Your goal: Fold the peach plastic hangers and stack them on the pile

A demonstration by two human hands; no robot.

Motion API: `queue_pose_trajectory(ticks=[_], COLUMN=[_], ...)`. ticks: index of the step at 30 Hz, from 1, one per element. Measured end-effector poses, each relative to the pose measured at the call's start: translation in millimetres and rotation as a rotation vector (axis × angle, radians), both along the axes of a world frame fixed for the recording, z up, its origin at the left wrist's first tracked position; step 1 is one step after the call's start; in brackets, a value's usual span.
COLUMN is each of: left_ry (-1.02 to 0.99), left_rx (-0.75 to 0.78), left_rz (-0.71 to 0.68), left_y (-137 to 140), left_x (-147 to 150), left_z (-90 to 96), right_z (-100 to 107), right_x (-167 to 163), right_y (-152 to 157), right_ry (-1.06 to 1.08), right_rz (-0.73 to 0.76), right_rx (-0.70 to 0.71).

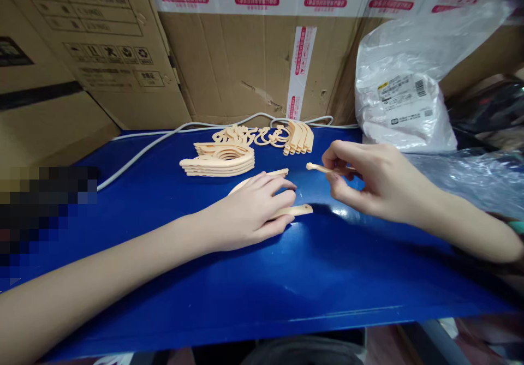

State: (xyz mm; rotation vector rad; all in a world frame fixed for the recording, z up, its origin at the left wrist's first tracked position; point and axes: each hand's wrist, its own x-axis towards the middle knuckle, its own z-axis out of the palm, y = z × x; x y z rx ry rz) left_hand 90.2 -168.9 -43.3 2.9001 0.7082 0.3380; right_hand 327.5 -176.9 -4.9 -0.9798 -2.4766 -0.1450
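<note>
My left hand [260, 209] lies over a curved beige plastic piece [301, 210] that looks like a hanger arm, gripping it between thumb and fingers. Another beige end [280, 172] shows beyond the fingertips; whether both ends belong to one part is hidden by the hand. To the right, my right hand [364, 177] pinches a slim beige plastic piece [317, 167], perhaps a hanger hook, with its knobbed end pointing left. A gap separates this piece from the left hand's one.
Behind the hands on the blue table [245, 294] lie a stack of beige hanger arms [219, 163], loose beige hooks [264, 136] and a row of similar arms [299, 137]. A white cable [164, 136] runs along cardboard boxes [237, 65]. A plastic bag [403, 97] stands right.
</note>
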Motion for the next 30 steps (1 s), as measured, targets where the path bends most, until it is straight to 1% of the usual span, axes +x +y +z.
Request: queue_pose_trajectory(ticks=[4, 7, 11, 16, 21, 25, 30], left_ry=[-0.081, -0.150, -0.174, -0.217, -0.218, -0.216, -0.221], left_rx=[-0.120, -0.175, -0.211, -0.199, -0.177, -0.181, -0.205], left_rz=[0.009, 0.036, 0.054, 0.068, 0.049, 0.054, 0.064], left_y=[1, -1, -5, -4, -3, -4, -4], left_x=[-3, -4, -4, -3, -2, -1, -2], left_z=[-1.2, 1.0, 2.5, 0.6, -1.2, -0.9, 0.1], right_z=[-1, -6, -14, -18, -19, -20, -19], right_x=[0, 2, 7, 9, 6, 4, 3], right_y=[6, 12, 13, 2, -5, -7, -10], right_ry=[-0.235, -0.295, -0.233, -0.179, -0.067, -0.036, 0.006], right_rz=[-0.005, -0.019, -0.025, -0.027, -0.007, 0.035, 0.022], right_rx=[0.002, -0.023, -0.130, -0.348, -0.386, -0.427, -0.524])
